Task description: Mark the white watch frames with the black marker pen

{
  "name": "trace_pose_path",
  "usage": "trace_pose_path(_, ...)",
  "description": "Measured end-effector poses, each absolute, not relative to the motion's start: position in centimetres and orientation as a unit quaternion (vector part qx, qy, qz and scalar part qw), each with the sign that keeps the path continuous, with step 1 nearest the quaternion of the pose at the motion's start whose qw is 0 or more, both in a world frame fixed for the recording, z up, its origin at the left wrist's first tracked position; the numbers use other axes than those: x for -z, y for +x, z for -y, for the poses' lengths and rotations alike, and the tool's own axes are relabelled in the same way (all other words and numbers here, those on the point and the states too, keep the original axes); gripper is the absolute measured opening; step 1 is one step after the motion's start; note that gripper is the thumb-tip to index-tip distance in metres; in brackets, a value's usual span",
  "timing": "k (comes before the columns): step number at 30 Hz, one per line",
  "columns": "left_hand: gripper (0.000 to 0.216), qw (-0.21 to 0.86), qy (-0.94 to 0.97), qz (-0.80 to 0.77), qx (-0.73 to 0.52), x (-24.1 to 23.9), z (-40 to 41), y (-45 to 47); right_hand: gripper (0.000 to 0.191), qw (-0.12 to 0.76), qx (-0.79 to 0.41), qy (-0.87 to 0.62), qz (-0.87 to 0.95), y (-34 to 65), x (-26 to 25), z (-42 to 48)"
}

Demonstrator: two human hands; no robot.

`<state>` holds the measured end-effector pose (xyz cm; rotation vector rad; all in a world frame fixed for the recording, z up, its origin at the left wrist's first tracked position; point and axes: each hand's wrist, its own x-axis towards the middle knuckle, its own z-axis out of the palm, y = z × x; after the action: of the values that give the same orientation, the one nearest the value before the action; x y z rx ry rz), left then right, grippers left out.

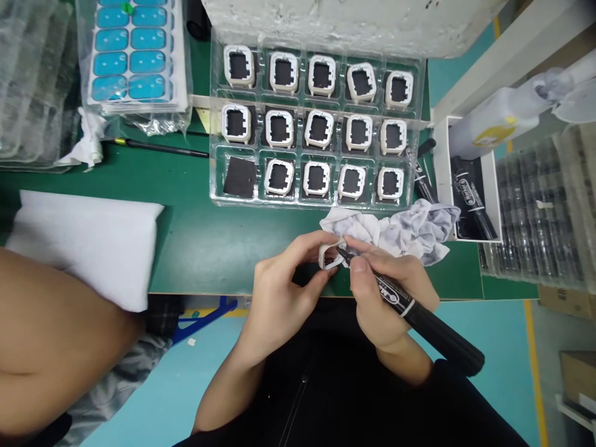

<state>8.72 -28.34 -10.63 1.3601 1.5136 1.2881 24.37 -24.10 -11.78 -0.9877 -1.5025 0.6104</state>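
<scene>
My left hand (287,292) pinches a small white frame (331,253), shaped like a watch case, over the front edge of the bench. In my right hand (391,288) is a black marker pen (410,307), its tip at the inside rim of that frame. Fingers of the right hand also steady the frame's far side. Just beyond lies a clear plastic tray (302,202), where several similar white frames (319,128) sit in compartments on dark pads. The front left compartment holds only a dark pad (239,177).
Crumpled white cloths (410,230) lie right of my hands. A white box (493,186) holds markers and a plastic bottle (498,121). Blue-patterned sheets (130,56) lie back left, near a folded white cloth (88,242). Another person's arm (60,341) is at left.
</scene>
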Motion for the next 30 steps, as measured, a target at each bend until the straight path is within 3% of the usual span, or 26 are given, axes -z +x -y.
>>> trace_pose_path(22, 0.05, 0.304, 0.56, -0.6, -0.484, 10.9, 28.7, 8.9, 0.016, 0.587, -0.258, -0.421, 0.641, 23.8, 11.0, 23.7)
trace_pose_path(30, 0.04, 0.264, 0.583, -0.612, -0.465, 10.9, 28.7, 9.1, 0.022, 0.565, -0.189, -0.358, 0.719, 24.0, 10.1, 23.1)
